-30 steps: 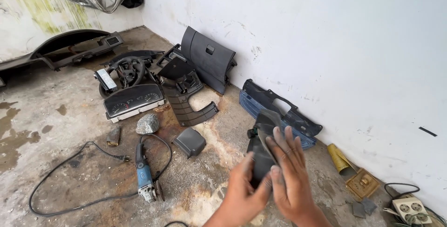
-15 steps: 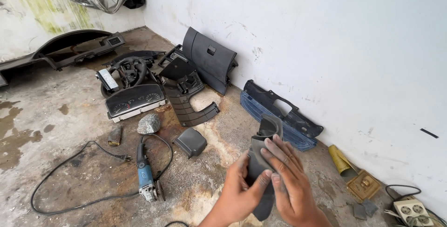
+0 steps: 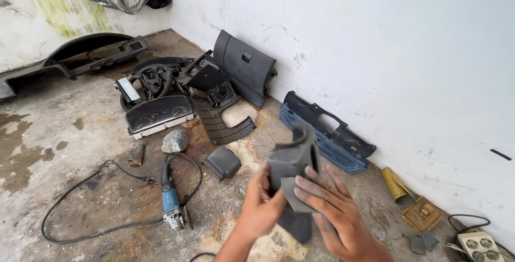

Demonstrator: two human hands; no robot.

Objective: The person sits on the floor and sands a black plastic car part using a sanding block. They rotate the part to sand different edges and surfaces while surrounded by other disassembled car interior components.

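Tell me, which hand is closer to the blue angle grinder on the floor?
Left. The left hand is just right of the angle grinder; the right hand is farther right, beyond the dark plastic part.

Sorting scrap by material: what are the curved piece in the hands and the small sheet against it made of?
Curved trim piece: looks like moulded dark grey plastic, matte, slightly dusty. Small grey sheet under the right hand: thin, flat, dull, possibly sandpaper. The left hand grips the trim.

Two bare forearms, no sleeves, left hand (image 3: 264, 208) ungloved, right hand (image 3: 335, 216) ungloved, dusty fingers
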